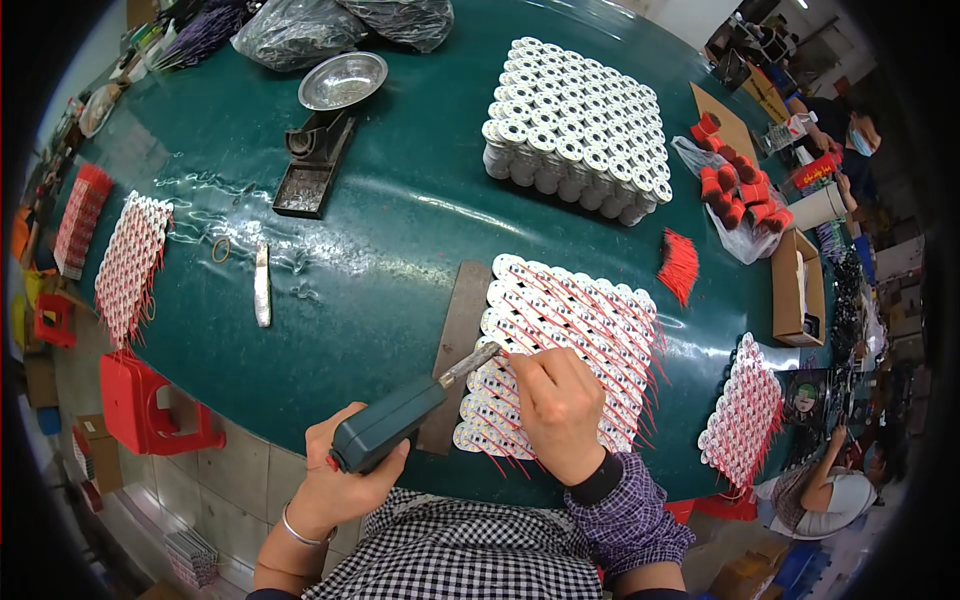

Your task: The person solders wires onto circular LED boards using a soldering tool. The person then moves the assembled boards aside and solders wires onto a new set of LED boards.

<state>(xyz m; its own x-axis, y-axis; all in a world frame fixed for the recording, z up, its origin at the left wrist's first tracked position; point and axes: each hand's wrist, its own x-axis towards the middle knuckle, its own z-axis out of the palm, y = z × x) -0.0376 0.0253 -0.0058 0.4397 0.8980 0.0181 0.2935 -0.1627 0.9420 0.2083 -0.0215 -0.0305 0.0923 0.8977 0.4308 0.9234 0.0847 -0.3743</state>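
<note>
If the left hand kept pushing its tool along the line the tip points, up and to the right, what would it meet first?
Probably the white panel of round boards with red wires: the dark green soldering tool in the left hand already has its metal tip at the panel's edge, beside the right hand.

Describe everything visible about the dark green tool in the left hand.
The dark green tool is a blocky handheld body, plastic by its look, with a slim grey metal tip. The left hand grips its rear end. It lies tilted, tip pointing up-right onto the white panel of small boards with red wires, close to the right hand.
</note>
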